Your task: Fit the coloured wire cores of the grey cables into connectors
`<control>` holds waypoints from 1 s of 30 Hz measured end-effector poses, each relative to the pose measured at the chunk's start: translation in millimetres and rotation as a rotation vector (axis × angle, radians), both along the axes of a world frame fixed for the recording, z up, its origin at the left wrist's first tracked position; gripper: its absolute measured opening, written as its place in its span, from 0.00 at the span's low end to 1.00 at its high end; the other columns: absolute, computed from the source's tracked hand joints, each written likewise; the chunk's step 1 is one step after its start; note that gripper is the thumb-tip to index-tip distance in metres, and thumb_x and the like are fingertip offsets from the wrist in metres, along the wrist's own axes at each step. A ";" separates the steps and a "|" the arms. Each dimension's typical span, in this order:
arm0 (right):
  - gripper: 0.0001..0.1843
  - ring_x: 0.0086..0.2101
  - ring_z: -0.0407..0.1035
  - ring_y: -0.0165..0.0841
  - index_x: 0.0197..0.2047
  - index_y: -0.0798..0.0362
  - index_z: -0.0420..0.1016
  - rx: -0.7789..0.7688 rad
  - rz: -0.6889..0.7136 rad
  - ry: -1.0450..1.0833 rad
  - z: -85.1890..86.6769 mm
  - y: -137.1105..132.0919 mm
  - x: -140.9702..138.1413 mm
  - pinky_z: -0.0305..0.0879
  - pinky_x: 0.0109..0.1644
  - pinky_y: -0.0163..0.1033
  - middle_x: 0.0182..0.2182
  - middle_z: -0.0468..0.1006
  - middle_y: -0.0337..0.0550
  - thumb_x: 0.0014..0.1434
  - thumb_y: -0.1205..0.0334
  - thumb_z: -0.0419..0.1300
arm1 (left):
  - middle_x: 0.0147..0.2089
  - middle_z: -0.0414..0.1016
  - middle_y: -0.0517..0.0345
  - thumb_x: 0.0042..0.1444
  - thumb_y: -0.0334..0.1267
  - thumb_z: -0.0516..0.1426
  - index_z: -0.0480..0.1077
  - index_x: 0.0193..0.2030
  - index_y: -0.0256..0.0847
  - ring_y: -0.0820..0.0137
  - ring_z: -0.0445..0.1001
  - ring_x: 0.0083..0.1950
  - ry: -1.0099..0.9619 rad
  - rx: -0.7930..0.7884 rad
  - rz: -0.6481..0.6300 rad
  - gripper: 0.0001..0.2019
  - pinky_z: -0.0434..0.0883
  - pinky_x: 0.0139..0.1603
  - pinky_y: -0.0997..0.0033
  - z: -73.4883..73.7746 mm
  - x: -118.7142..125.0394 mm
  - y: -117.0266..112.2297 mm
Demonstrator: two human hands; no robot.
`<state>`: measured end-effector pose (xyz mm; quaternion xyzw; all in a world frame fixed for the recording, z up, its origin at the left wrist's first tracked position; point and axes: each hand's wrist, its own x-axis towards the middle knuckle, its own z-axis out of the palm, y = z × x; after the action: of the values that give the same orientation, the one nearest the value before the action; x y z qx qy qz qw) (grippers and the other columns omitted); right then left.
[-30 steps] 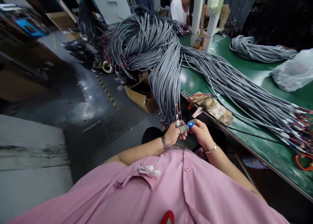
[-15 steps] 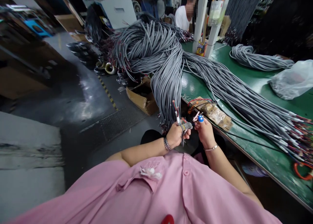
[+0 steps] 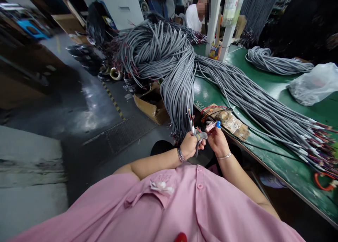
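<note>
My left hand [image 3: 189,144] is closed round the end of a grey cable [image 3: 194,134], whose red and white stripped wires stick up above the fist. My right hand [image 3: 216,140] is just right of it, with fingers pinched on the cable tip and a blue cap on one fingertip. Both hands hover in front of my chest beside the front edge of the green table [image 3: 277,161]. A large bundle of grey cables [image 3: 179,83] hangs off the table edge right above my hands.
More grey cables [image 3: 264,104] fan across the table to the right, beside a taped brown block [image 3: 232,120], a clear plastic bag [image 3: 314,83] and a cable coil [image 3: 274,62]. A cardboard box [image 3: 151,106] sits on the floor. A person in white [image 3: 194,14] sits behind.
My hands have risen slightly towards the hanging bundle. My right hand has shifted from holding the grey piece sideways to pinching at the cable tip.
</note>
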<state>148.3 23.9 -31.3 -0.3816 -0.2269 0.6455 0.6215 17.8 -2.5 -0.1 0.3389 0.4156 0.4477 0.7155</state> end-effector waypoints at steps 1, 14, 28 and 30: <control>0.24 0.28 0.66 0.31 0.32 0.48 0.71 -0.003 0.025 0.013 -0.3 -1.9 0.7 0.66 0.32 0.37 0.29 0.75 0.40 0.51 0.35 0.60 | 0.19 0.70 0.60 0.45 0.48 0.64 0.68 0.29 0.36 0.78 0.65 0.14 0.001 0.000 0.001 0.17 0.55 0.13 0.79 0.9 -0.7 -0.9; 0.17 0.28 0.67 0.27 0.35 0.49 0.74 0.000 0.150 0.021 12.7 -10.0 12.6 0.69 0.31 0.32 0.30 0.76 0.38 0.54 0.44 0.63 | 0.19 0.71 0.63 0.45 0.49 0.65 0.63 0.31 0.39 0.77 0.66 0.15 0.041 0.104 0.133 0.18 0.54 0.14 0.79 2.7 -9.8 -3.8; 0.16 0.27 0.70 0.28 0.33 0.50 0.75 0.010 0.072 0.177 -2.0 1.4 2.2 0.72 0.34 0.35 0.33 0.80 0.39 0.53 0.45 0.65 | 0.19 0.71 0.64 0.46 0.49 0.64 0.62 0.32 0.39 0.78 0.66 0.15 0.073 0.146 0.176 0.19 0.54 0.13 0.80 3.9 2.2 1.3; 0.14 0.28 0.71 0.28 0.32 0.50 0.76 -0.012 0.041 0.235 -1.9 3.3 0.4 0.72 0.34 0.34 0.32 0.80 0.38 0.54 0.48 0.65 | 0.19 0.70 0.65 0.46 0.48 0.64 0.62 0.32 0.39 0.78 0.66 0.14 0.070 0.132 0.186 0.18 0.54 0.13 0.80 4.2 3.7 1.7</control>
<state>148.6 27.3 -33.2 -0.3024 -0.1563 0.6997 0.6281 21.5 -0.8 4.1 0.3607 0.4396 0.5263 0.6322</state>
